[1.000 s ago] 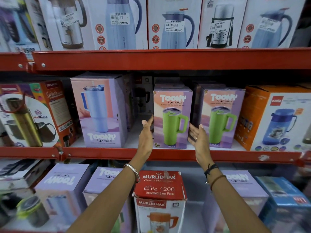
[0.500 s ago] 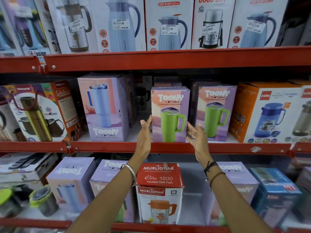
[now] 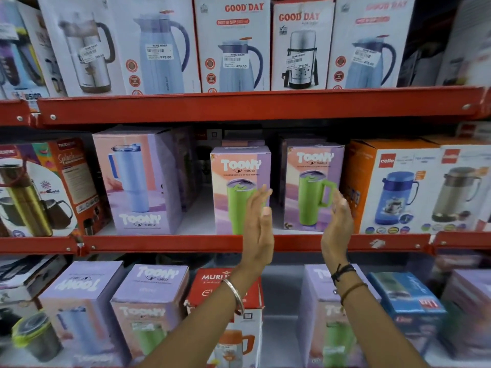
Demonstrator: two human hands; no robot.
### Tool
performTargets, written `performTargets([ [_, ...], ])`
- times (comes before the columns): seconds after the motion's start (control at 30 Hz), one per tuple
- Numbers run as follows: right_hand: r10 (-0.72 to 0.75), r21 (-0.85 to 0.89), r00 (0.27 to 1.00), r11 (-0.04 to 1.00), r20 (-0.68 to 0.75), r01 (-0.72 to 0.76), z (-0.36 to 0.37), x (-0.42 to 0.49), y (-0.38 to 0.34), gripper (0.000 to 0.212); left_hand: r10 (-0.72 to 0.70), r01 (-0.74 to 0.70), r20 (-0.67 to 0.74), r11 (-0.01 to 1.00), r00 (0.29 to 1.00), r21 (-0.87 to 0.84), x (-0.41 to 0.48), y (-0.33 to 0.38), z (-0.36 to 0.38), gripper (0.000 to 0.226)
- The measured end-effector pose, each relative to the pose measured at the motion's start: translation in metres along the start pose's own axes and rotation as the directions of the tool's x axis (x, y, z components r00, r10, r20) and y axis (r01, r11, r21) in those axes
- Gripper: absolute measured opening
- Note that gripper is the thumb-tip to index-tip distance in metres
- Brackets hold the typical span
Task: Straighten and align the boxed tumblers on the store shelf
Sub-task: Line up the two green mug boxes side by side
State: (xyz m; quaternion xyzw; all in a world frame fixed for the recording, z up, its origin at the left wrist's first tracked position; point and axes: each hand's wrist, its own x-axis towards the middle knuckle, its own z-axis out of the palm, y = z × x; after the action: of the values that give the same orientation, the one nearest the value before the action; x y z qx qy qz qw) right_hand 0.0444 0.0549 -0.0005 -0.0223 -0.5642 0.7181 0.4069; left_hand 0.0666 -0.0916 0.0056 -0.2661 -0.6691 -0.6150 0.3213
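Observation:
Three Toony tumbler boxes stand on the middle red shelf (image 3: 186, 243). A tall one with a blue tumbler (image 3: 138, 179) is on the left. A green-tumbler box (image 3: 236, 181) stands in the middle and a second green-tumbler box (image 3: 310, 181) to its right. My left hand (image 3: 259, 227) is flat and upright in front of the middle box's right edge. My right hand (image 3: 337, 224) is flat at the right box's right side. Both palms face inward on either side of the right box, with fingers apart and nothing gripped.
An orange Cello flask box (image 3: 390, 187) stands close on the right, a Splash bottle box (image 3: 39, 187) at the left. Jug boxes (image 3: 233, 46) fill the upper shelf. Below are more Toony boxes (image 3: 148, 301) and a red Murlidhar flask box (image 3: 212, 290).
Both hands have shifted right, from flanking the middle green-tumbler box to flanking the right one. The view has moved closer and tilted up a little.

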Motion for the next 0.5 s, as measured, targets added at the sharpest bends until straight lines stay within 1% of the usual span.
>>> performTargets([
  [0.07,0.025,-0.012,0.999,1.0,-0.029,-0.025,-0.011,0.018,0.004,0.049,-0.1,0.104,0.098,0.994,0.99,-0.037,0.005,-0.003,0.022,0.05],
  [0.1,0.061,-0.019,0.998,0.998,-0.015,-0.061,-0.015,0.027,0.007,0.053,-0.156,0.163,0.132,0.986,0.979,-0.04,0.008,-0.007,0.034,0.05],
  [0.17,0.173,-0.029,0.984,0.985,0.035,-0.172,-0.02,0.039,0.012,0.065,-0.271,0.277,0.157,0.961,0.95,-0.019,0.016,-0.015,0.055,0.052],
  [0.2,0.216,-0.05,0.974,0.976,0.064,-0.214,-0.022,0.045,0.014,0.068,-0.334,0.338,0.157,0.941,0.93,0.002,0.021,-0.021,0.064,0.056],
  [0.27,0.266,-0.072,0.954,0.963,0.137,-0.258,-0.028,0.054,0.018,0.07,-0.429,0.426,0.143,0.903,0.892,0.052,0.032,-0.031,0.078,0.065],
  [0.33,0.282,-0.044,0.936,0.959,0.211,-0.279,-0.031,0.059,0.015,0.062,-0.489,0.485,0.123,0.872,0.863,0.063,0.039,-0.038,0.083,0.076],
  [0.37,0.283,-0.034,0.926,0.958,0.249,-0.284,-0.033,0.062,0.014,0.057,-0.515,0.513,0.136,0.857,0.846,0.047,0.041,-0.04,0.083,0.08],
  [0.43,0.283,-0.022,0.912,0.957,0.298,-0.29,-0.034,0.063,0.013,0.054,-0.524,0.531,0.172,0.847,0.834,0.005,0.04,-0.039,0.082,0.077],
  [0.5,0.28,-0.013,0.913,0.957,0.297,-0.289,-0.037,0.067,0.014,0.055,-0.495,0.506,0.167,0.862,0.853,-0.028,0.038,-0.036,0.082,0.068],
])
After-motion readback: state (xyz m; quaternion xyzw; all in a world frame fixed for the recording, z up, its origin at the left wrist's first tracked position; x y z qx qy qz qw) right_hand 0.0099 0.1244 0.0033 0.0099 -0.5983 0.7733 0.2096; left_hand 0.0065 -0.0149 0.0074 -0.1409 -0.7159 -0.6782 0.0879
